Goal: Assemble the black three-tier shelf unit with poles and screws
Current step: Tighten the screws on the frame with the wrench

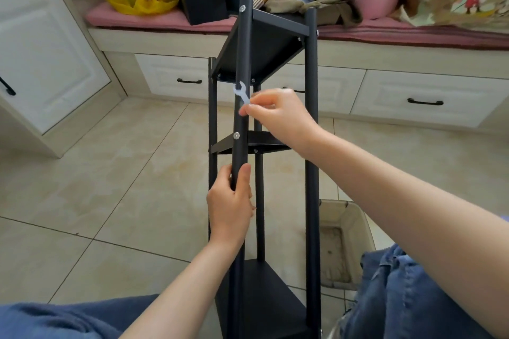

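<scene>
The shelf's bottom tier (275, 294) runs off the frame edge between my knees, my left hand (230, 201) is wrapped round the front pole (243, 58), and further up my right hand (278, 115) pinches a little white wrench (241, 93) right by it, fingertips hiding the handle end.

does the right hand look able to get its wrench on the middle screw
Probably yes: the screw sits uncovered just below the right hand and wrench; the left hand grips the pole lower down.
</scene>
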The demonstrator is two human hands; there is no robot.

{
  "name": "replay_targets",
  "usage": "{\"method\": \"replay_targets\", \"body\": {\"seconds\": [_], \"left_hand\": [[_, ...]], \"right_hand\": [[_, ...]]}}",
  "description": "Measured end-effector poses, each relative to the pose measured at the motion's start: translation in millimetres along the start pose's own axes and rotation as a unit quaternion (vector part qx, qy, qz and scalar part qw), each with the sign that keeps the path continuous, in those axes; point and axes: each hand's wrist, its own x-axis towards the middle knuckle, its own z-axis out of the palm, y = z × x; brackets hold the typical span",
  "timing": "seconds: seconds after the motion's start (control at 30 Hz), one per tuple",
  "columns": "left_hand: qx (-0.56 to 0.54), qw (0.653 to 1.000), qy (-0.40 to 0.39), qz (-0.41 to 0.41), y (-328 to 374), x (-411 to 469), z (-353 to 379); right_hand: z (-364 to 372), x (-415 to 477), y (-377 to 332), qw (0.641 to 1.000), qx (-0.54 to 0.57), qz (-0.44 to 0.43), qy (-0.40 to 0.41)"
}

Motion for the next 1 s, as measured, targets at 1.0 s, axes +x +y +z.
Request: {"method": "replay_targets", "body": {"seconds": [1.0], "left_hand": [[0.116,0.99,0.047,0.067,-15,3,-17]], "right_hand": [[67,-59,52,0.988,0.063,0.123,0.076]]}}
